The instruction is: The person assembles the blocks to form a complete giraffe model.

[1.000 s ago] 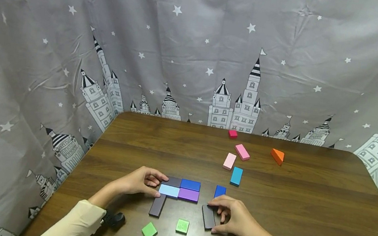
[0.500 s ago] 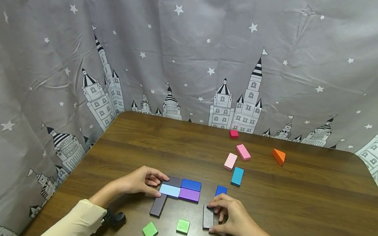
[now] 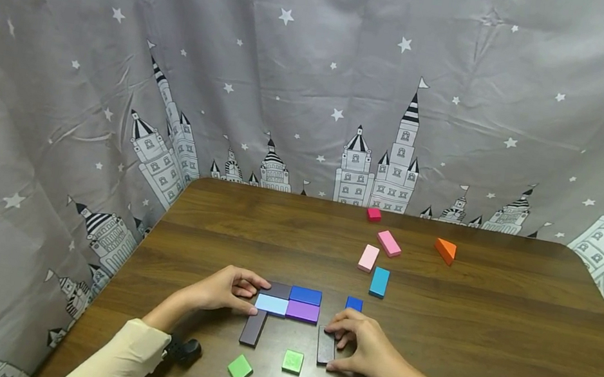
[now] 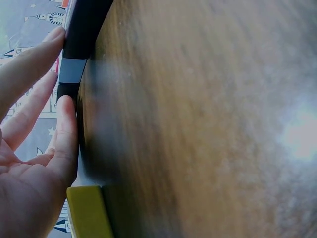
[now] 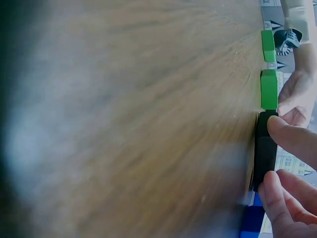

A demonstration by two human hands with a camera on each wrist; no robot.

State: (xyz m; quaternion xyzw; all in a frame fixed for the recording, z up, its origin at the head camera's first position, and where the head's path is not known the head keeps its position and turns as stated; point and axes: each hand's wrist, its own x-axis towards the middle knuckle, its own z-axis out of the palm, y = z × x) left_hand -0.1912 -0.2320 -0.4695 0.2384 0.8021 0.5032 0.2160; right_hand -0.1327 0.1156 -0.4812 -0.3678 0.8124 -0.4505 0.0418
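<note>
My left hand (image 3: 225,291) holds the left end of a small block arrangement between finger and thumb. Its index fingertip touches a dark rectangular block (image 3: 278,290), and the thumb is at the corner of the light blue block (image 3: 273,304). A blue block (image 3: 306,295) and a purple block (image 3: 303,312) adjoin these on the right. Another dark block (image 3: 253,328) runs toward me below the thumb. My right hand (image 3: 368,348) pinches a separate dark block (image 3: 325,348) at its two ends, thumb nearest me. A second blue block (image 3: 354,304) lies partly behind this hand.
Two green square blocks (image 3: 292,362) lie in front, between the hands. Farther back are a cyan block (image 3: 379,282), two pink blocks (image 3: 368,258), a red block (image 3: 373,214) and an orange triangular block (image 3: 445,251). A printed curtain (image 3: 294,83) hangs behind the wooden table (image 3: 489,347).
My right hand has moved slightly left with its dark block, which has turned more upright in the head view and shows less of its right side. The left hand stays in place.
</note>
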